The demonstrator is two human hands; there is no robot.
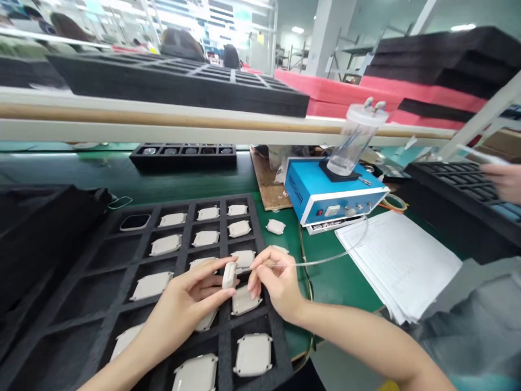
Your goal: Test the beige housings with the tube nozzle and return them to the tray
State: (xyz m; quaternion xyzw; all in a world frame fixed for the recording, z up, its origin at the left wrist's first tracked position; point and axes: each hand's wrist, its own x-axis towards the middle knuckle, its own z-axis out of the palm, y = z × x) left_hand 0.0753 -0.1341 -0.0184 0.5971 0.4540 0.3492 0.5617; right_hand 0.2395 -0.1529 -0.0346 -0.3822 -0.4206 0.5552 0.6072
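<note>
My left hand (pixel 189 296) pinches a small off-white watch case (pixel 229 275) by its edges, tilted nearly edge-on above the tray. My right hand (pixel 280 282) grips the end of a thin transparent tube (pixel 325 262), its narrow tip touching or almost touching the case's side. That tube runs back to a blue benchtop unit (pixel 321 190) with a transparent cylinder (pixel 352 146) on top. Beneath both hands lies a black foam tray (pixel 280 355). Many of its compartments hold similar cases, such as one watch case (pixel 253 354) at the front right. My fingers partly hide some cases.
One loose case (pixel 275 226) lies on the green mat between tray and unit. Stacked paper sheets (pixel 402 260) lie at right. Another person's hand (pixel 507 182) is beside a black tray (pixel 456 179). A shelf (pixel 203 122) carrying foam trays crosses the back.
</note>
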